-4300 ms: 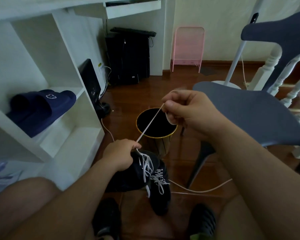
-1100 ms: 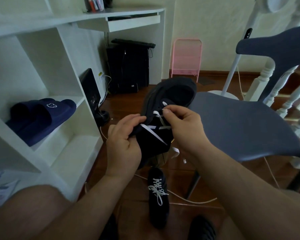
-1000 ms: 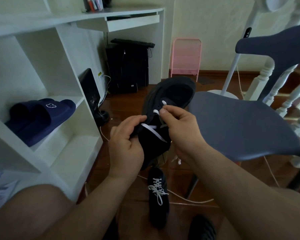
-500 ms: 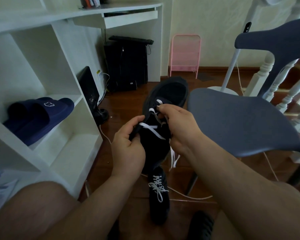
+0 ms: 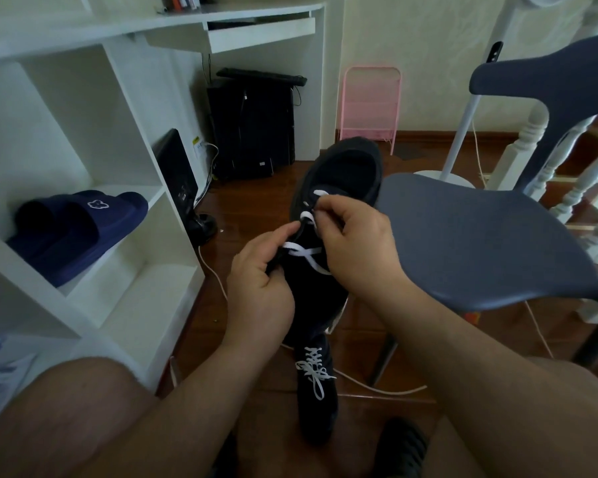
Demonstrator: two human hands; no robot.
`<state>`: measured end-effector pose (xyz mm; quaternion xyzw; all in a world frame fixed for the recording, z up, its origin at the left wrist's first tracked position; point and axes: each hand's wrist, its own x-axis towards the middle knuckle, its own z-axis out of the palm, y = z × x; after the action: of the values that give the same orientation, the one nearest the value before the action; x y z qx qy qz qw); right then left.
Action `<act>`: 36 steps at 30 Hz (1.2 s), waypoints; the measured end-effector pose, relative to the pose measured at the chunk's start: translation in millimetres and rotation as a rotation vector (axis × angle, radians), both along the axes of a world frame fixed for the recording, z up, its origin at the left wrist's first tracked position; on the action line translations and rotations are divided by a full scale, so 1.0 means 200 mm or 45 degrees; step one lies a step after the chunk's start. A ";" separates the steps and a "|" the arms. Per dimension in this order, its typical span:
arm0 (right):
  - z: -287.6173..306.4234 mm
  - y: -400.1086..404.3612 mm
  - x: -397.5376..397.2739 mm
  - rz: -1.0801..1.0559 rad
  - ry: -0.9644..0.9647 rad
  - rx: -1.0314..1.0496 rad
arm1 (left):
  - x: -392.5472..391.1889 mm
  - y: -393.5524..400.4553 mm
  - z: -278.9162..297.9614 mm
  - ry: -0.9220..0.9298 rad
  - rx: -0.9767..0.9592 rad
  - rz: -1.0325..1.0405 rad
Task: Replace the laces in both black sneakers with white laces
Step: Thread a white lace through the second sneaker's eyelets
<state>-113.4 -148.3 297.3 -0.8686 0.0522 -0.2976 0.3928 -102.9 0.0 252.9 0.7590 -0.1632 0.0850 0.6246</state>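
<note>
Underneath, dark wood floor (image 5: 366, 336) — both hands' fingers (image 5: 328, 205) pinching white lace (image 5: 308, 254) on raised black sneaker (image 5: 342, 174).

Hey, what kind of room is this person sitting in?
Probably a room at home, a study or bedroom corner: a white desk with a computer tower under it, white shelves holding navy slippers, and a wooden floor.
</note>
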 end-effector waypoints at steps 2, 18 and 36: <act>-0.01 0.00 0.00 -0.040 0.023 0.131 | 0.00 0.01 0.02 -0.061 0.083 -0.009; -0.03 0.04 -0.03 0.049 0.174 0.218 | -0.05 0.01 0.06 0.114 0.382 -0.227; -0.02 -0.05 -0.06 0.158 0.197 0.294 | 0.03 0.04 0.03 0.212 0.271 -0.079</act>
<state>-124.5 -157.6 293.2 -0.8395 0.0625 -0.1969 0.5026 -97.1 8.8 259.8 0.8199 -0.1423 -0.0152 0.5543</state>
